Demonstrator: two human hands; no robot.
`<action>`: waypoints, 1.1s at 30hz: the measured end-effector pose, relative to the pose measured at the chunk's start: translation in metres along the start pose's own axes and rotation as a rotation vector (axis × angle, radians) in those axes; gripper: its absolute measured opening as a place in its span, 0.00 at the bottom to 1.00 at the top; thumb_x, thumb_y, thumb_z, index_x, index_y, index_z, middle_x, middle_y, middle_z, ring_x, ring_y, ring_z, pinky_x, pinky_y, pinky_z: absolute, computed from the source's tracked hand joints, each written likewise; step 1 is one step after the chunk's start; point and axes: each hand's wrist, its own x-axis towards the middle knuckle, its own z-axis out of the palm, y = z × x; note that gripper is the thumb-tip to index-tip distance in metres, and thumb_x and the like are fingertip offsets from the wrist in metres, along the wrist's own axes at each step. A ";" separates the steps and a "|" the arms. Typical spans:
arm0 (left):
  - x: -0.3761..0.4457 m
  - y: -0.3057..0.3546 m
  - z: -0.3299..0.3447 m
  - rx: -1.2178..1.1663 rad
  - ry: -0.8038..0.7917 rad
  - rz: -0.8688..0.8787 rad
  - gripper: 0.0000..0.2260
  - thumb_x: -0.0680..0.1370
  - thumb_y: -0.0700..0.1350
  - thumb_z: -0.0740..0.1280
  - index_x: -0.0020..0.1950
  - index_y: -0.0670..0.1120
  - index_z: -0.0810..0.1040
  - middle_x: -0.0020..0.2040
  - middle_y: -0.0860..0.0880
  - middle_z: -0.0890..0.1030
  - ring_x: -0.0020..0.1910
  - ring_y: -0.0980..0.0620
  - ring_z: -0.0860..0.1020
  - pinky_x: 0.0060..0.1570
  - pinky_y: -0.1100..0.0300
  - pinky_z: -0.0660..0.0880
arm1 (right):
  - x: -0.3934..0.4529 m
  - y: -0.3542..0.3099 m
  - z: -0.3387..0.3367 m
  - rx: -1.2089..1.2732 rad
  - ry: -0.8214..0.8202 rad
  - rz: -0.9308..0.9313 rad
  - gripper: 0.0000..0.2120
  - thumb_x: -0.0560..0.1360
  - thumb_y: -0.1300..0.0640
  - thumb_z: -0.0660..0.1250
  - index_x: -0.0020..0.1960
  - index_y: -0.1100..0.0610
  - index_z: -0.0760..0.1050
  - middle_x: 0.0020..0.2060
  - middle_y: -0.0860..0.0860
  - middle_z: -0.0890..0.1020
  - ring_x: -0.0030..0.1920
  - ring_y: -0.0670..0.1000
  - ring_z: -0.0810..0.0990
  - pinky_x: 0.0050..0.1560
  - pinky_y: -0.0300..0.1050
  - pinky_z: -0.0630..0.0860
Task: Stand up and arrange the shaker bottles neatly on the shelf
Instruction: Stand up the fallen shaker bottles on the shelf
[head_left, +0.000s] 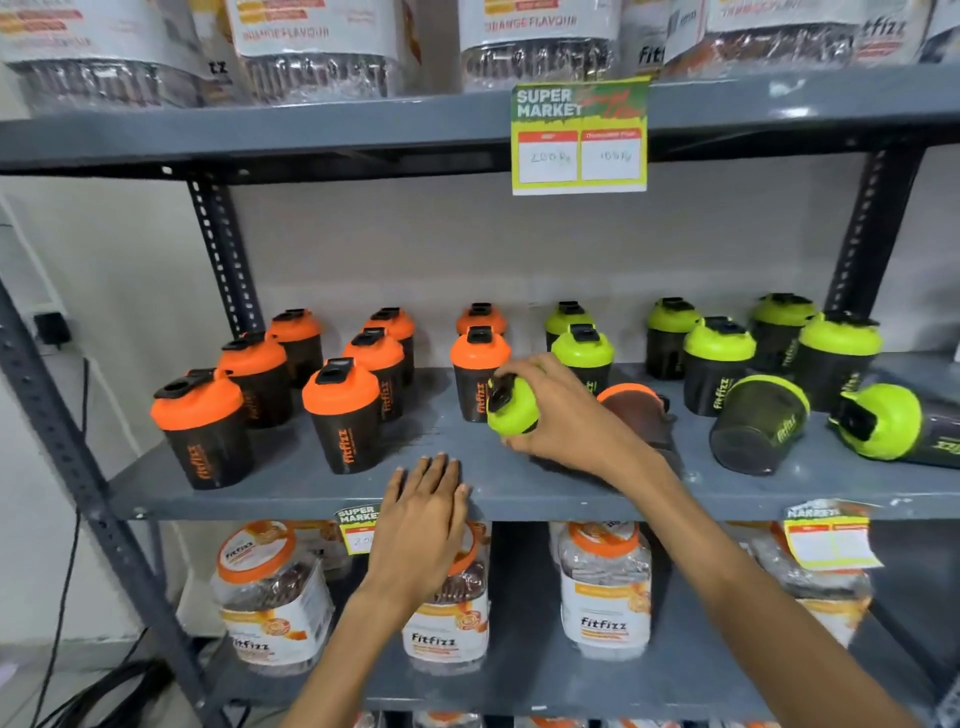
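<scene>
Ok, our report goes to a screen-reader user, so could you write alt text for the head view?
A person's right hand grips a tipped green-lidded shaker on a grey shelf, while the left hand rests flat on the shelf's front edge. Orange-lidded shakers stand at left and green ones at right, and three more bottles lie on their sides.

Grey metal shelf (291, 483), middle tier of a rack. On left half: orange-lid bottles (343, 415) standing upright in approx 3 rows, black bodies. Right half, toward back: green-lid bottles (719, 364) upright. Three lie on their sides near the front right: an orange-lid one (636, 402), a green-rimmed one (758, 423) w/ base facing out, and a green-lid one (883, 421) at far right edge.
</scene>
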 end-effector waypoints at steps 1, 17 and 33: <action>0.000 0.000 0.000 -0.007 0.000 0.003 0.24 0.85 0.54 0.45 0.80 0.48 0.62 0.80 0.49 0.63 0.81 0.51 0.58 0.80 0.50 0.51 | 0.000 0.003 -0.005 0.057 0.055 0.037 0.34 0.63 0.52 0.76 0.66 0.49 0.68 0.60 0.50 0.71 0.63 0.52 0.72 0.60 0.41 0.68; -0.004 -0.003 0.007 -0.078 0.079 0.012 0.26 0.83 0.55 0.45 0.77 0.49 0.68 0.78 0.50 0.68 0.79 0.51 0.64 0.79 0.51 0.56 | -0.013 0.026 -0.022 0.066 0.055 0.219 0.36 0.66 0.37 0.74 0.67 0.46 0.62 0.66 0.50 0.73 0.64 0.51 0.72 0.52 0.43 0.67; -0.004 -0.003 0.008 -0.083 0.061 0.003 0.26 0.83 0.56 0.46 0.76 0.48 0.69 0.77 0.48 0.70 0.78 0.49 0.65 0.78 0.49 0.58 | -0.032 0.064 -0.060 0.180 -0.141 0.875 0.50 0.67 0.28 0.68 0.72 0.65 0.60 0.68 0.59 0.72 0.64 0.59 0.76 0.60 0.50 0.73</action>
